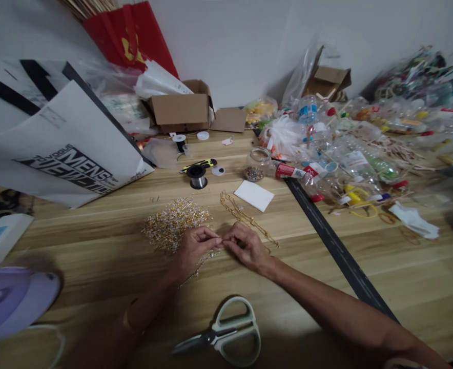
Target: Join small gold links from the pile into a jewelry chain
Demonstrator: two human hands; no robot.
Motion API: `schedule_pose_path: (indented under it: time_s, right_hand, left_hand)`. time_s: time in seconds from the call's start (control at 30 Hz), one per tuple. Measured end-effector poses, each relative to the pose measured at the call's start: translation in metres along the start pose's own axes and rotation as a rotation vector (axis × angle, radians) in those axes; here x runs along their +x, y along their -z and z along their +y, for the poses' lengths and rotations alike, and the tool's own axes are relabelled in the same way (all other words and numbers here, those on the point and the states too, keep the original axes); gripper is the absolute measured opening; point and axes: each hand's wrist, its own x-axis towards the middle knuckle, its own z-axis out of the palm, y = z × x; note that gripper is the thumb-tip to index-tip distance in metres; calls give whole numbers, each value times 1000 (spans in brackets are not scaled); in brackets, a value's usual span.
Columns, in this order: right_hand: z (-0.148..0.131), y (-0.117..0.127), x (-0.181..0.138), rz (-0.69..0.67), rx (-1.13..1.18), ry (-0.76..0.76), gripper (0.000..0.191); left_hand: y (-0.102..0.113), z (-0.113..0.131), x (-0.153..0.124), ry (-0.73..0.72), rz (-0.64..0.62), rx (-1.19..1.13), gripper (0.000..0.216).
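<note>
The scissors (226, 333) are lying nearest me, blades pointing left, with bare wood opening on both sides of them. Just beyond, I am pinching a thin gold strand (219, 242) from both ends. My left hand (193, 248) and right hand (246, 248) are each closing their fingertips on it, meeting tip to tip low over the worktop (96, 241).

A heap of gold-and-white pieces (174, 225) is sitting just behind my left hand, and a gold chain (245, 216) is trailing behind my right. A black strip (337, 248) is cutting diagonally across on my right, with plastic bottles (349, 164) crowding past it. A white bag (57, 148) is hemming in the left.

A small glass jar (255, 166) is holding coloured beads. The open cardboard box (182, 110) is hiding its contents from me.
</note>
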Motion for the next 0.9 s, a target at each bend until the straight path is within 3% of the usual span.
schedule_pose_path:
  time_s: [0.4, 0.73, 0.9]
  right_hand:
    - [-1, 1, -1, -25, -91, 57, 13]
    - [-2, 3, -1, -110, -78, -37, 12]
    - [0, 3, 0, -105, -36, -87, 11]
  left_hand:
    - [-2, 0, -1, -36, 16, 28, 11]
    - [-2, 3, -1, -10, -9, 18, 12]
    - [-1, -1, 0, -65, -39, 60, 11]
